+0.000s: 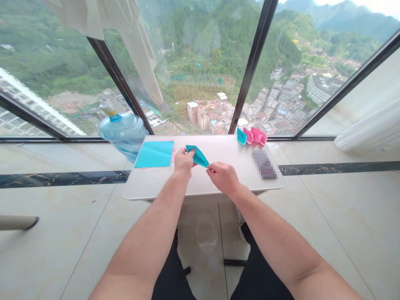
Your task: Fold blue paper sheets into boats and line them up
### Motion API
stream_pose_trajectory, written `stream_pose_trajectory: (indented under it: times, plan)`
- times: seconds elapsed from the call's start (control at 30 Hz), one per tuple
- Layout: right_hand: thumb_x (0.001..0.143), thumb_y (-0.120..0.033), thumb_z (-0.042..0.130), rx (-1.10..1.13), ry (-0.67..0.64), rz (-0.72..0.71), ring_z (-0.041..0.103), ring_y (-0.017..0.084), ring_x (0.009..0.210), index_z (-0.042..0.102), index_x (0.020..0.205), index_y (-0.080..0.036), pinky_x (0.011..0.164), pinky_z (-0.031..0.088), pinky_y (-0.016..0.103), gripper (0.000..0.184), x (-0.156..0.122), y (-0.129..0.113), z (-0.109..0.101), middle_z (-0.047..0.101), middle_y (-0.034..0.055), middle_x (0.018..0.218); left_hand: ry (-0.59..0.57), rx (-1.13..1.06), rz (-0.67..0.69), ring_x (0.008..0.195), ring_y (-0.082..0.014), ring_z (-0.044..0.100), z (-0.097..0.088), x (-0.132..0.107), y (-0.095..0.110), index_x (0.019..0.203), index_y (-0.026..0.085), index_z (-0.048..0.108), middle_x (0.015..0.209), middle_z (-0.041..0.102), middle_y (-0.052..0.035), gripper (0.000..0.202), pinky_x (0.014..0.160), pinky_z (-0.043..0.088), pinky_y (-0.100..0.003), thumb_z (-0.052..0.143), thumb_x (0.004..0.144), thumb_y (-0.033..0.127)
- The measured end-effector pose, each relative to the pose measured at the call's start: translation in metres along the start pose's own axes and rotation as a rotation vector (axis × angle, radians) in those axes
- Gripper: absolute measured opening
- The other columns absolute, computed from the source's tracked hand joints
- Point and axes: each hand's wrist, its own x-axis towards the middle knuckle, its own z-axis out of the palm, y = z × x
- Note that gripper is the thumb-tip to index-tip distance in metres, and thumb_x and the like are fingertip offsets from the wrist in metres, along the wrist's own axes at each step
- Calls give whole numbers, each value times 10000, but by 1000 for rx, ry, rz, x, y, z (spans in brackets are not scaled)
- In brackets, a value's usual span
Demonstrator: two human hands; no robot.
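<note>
A folded piece of blue paper (198,156), long and pointed with a slit along its top, is held above the white table (200,185). My left hand (184,161) is closed on its left end, thumb on top. At the lower right tip, the fingers of my right hand (223,177) pinch the paper. Left of my left hand lies a flat stack of blue sheets (154,154), with pink paper (173,152) showing at its edge. Folded paper boats stand in a row at the back right: a blue boat (241,136) and several pink boats (255,136).
A phone-like dark object (265,164), blurred out, lies on the table's right side. Behind the left corner stands a large blue water bottle (123,131). Window panes with dark frames (254,62) rise beyond the table, and a pale curtain (137,46) hangs at the left.
</note>
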Motion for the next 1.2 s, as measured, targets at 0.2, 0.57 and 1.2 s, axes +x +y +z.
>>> stream_pose_trajectory:
  times: [0.2,0.57,1.2]
  plan:
    - [953,-213,526,-90,24,-84,636,146,773,737,874,-207,693,384,247,225,-3,2,5,728,36,846,6,32,15,605,-144,587,3,-2,-4,833,182,608,662,624,9,189,619,571,-331,695,718,305]
    - [970,-233,513,-201,160,23,623,138,746,734,850,-206,678,365,245,253,5,25,6,715,37,814,-194,343,-29,936,-239,732,9,-12,-5,1437,133,500,1148,727,-166,638,776,592,-353,635,878,409]
    - [998,-239,433,-435,8,501,683,249,990,740,1021,-173,830,488,326,315,86,111,-10,749,132,1039,-692,1415,482,1379,-332,507,2,-31,-16,1337,127,654,1483,539,-186,560,1157,358,-387,540,873,419]
